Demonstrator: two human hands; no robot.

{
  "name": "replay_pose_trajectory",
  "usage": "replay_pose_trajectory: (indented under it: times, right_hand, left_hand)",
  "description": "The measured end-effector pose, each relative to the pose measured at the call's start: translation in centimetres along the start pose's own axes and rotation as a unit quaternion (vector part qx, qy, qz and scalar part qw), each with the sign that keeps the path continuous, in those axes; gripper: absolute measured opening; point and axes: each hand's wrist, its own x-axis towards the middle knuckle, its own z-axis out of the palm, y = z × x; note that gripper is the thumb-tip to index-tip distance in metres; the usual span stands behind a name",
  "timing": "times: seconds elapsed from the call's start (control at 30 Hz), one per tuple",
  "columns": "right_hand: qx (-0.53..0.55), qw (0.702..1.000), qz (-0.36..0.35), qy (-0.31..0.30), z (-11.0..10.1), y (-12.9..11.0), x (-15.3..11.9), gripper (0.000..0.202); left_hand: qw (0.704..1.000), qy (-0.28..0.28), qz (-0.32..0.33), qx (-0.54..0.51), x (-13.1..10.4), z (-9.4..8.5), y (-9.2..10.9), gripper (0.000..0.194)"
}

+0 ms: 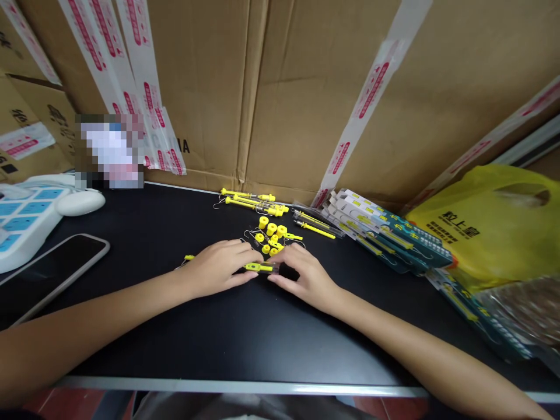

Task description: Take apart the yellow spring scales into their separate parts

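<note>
My left hand (223,265) pinches the left part of a small yellow piece (259,267) over the black table. My right hand (304,274) closes its thumb and fingers on a clear tube at the right end of that piece. Just behind my hands lie several yellow caps (272,228), with thin metal hooks and springs among them. Farther back, several yellow rods with clear tubes (249,201) rest in a pile. Two slimmer yellow rods (315,228) lie to the right of it.
Packaged cards (376,224) are stacked at the right, beside a yellow plastic bag (490,221). At the left are a phone (48,280), a white power strip (30,219) and a white mouse-shaped object (81,202). Taped cardboard (297,87) stands along the table's back edge.
</note>
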Motion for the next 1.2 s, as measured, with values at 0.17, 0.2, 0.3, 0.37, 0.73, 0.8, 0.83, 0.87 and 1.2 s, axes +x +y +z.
replay_pose_trajectory:
  times: [0.17,0.2,0.3,0.37,0.73,0.8,0.83,0.87,1.2]
  right_hand:
    - [0.116,0.989,0.085,0.045,-0.2,0.5,0.2,0.019]
    - [0.149,0.981,0.106,0.060,-0.4,0.7,0.4,0.020]
    - [0.234,0.958,0.140,0.091,-0.8,1.3,0.7,0.023]
    - [0.256,0.951,0.146,0.095,-0.9,1.5,0.8,0.025]
    - [0.318,0.928,0.153,0.115,-0.7,1.5,0.7,0.024]
    - [0.337,0.920,0.158,0.125,-0.6,1.2,0.7,0.026]
    - [0.345,0.916,0.160,0.125,-0.5,1.0,0.7,0.027]
    - [0.353,0.913,0.163,0.123,-0.4,0.8,0.6,0.027]
    - [0.435,0.855,0.173,0.224,-3.3,1.3,1.6,0.021]
  left_hand:
    - [0.994,0.030,-0.067,-0.075,0.0,0.3,-0.2,0.027]
    - [0.992,0.034,-0.085,-0.088,0.0,0.3,-0.4,0.027]
    - [0.985,0.040,-0.116,-0.120,0.0,0.4,-0.7,0.027]
    - [0.983,0.042,-0.115,-0.134,0.0,0.5,-0.8,0.028]
    - [0.975,0.058,-0.138,-0.162,0.0,0.8,-1.1,0.027]
    - [0.974,0.060,-0.135,-0.172,0.0,0.8,-0.9,0.028]
    - [0.973,0.058,-0.133,-0.178,0.0,0.9,-0.9,0.028]
    - [0.972,0.055,-0.132,-0.186,0.0,0.9,-0.8,0.029]
    - [0.950,0.077,-0.130,-0.273,0.1,1.2,-0.4,0.025]
